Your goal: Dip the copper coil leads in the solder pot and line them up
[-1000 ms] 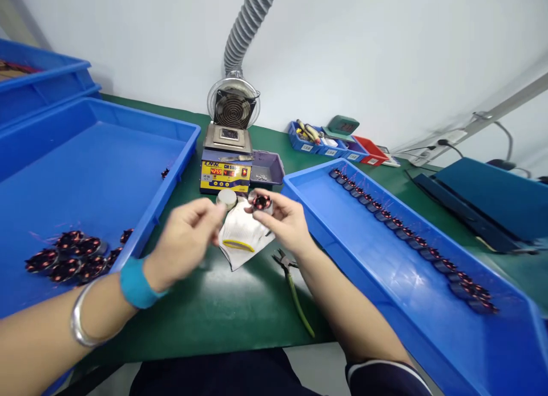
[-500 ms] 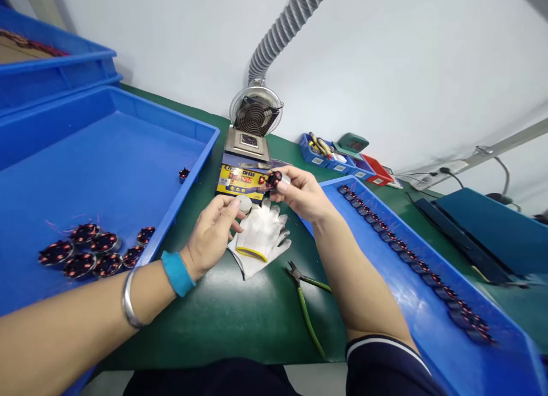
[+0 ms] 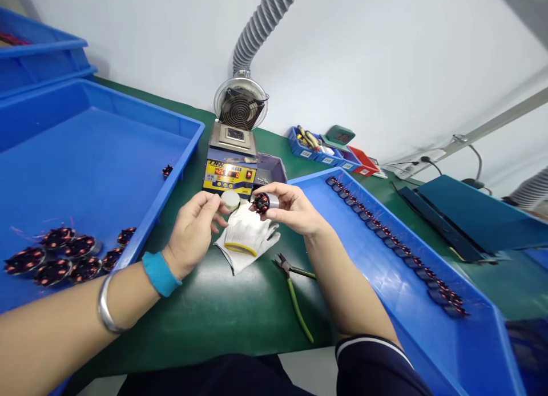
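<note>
My right hand [image 3: 293, 207] grips a small motor [image 3: 262, 202] between thumb and fingers. The motor has a grey cylindrical body, and its black end with copper windings points left. My left hand [image 3: 199, 222] is just left of it, thumb and forefinger pinched together and the other fingers loosely curled; whatever may be in the pinch is too small to see. Behind those fingertips lies a round, pale disc-like container [image 3: 230, 199]. White gloves [image 3: 248, 230] with a yellow cuff edge rest on the green table below the motor.
Green-handled cutting pliers [image 3: 293, 293] lie in front. A yellow-fronted solder pot [image 3: 229, 176] stands behind, under a fan and hose [image 3: 242, 108]. The left blue tray [image 3: 115, 150] holds several motors; a row of motors lines the right blue tray [image 3: 363, 270]. Small bins [image 3: 325, 156] stand behind.
My right hand has brought the motor down towards me, away from the solder pot's front. My left hand stays pinched beside the pale container. The whole view has shifted slightly.
</note>
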`<state>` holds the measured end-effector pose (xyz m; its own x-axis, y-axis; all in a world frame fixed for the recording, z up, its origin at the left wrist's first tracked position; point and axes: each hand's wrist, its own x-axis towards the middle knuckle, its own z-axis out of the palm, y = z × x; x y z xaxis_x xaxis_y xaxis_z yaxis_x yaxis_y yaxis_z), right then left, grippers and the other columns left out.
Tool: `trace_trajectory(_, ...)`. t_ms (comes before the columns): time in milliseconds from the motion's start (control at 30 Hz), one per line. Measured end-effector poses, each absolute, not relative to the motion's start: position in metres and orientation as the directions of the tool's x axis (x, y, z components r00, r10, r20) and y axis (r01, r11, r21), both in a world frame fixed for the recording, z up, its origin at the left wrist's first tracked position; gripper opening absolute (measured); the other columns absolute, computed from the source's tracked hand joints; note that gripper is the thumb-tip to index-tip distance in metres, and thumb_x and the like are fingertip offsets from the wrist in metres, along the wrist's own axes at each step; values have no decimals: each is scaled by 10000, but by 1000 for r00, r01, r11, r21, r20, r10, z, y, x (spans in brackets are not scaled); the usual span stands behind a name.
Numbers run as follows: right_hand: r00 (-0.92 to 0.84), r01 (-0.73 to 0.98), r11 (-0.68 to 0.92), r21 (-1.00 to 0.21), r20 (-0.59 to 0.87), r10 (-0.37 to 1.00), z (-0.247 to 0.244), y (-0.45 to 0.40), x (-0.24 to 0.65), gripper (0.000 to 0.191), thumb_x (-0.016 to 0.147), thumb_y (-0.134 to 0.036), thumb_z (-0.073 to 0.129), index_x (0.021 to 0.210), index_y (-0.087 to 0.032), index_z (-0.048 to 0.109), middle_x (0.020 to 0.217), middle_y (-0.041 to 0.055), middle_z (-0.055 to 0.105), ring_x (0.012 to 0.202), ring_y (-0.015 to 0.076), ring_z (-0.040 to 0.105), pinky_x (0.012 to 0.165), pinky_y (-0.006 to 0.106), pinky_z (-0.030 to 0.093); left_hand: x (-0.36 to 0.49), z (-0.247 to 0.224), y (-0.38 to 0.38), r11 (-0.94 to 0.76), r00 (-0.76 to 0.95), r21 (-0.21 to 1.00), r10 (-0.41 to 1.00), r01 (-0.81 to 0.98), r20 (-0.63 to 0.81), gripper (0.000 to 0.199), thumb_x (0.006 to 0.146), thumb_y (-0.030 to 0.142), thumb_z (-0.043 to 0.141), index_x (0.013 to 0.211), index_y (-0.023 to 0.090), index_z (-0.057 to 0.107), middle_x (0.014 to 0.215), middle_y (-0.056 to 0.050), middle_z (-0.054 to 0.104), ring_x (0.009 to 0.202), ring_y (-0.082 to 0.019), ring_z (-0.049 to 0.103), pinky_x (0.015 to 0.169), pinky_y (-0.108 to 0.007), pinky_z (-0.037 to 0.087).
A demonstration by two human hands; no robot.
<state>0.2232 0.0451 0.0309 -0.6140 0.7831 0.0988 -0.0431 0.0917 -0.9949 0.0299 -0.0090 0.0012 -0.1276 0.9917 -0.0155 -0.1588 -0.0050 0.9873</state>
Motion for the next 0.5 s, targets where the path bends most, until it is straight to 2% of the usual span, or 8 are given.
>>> trace_trajectory(100,-567,-31,81,-996,84,819,31,50,223,432,624,-365,820,963,-162,646,826,29,681,669,102,625,610,199,515,33,0,-12,59,-68,990,995,-130,-68,309,815,453,471,805,159,566,740,-23,617,589,-128,564,507,-242,400)
trace_trajectory(267,-393,30,49,-998,33,919,46,77,218,463,598,-489,807,889,-171,639,777,9,670,581,69,589,526,164,483,33,-8,-9,139,-3,989,990,-47,-139,289,803,446,473,827,168,550,733,-9,604,573,-123,546,507,-245,382)
trace_trajectory(500,-217,230,146,-962,96,971,77,154,198,360,714,-456,745,758,-144,571,697,13,633,529,46,560,446,121,420,36,-11,-11,154,142,986,976,69,-163,255,775,422,500,822,173,531,699,-5,593,576,-123,534,534,-250,391)
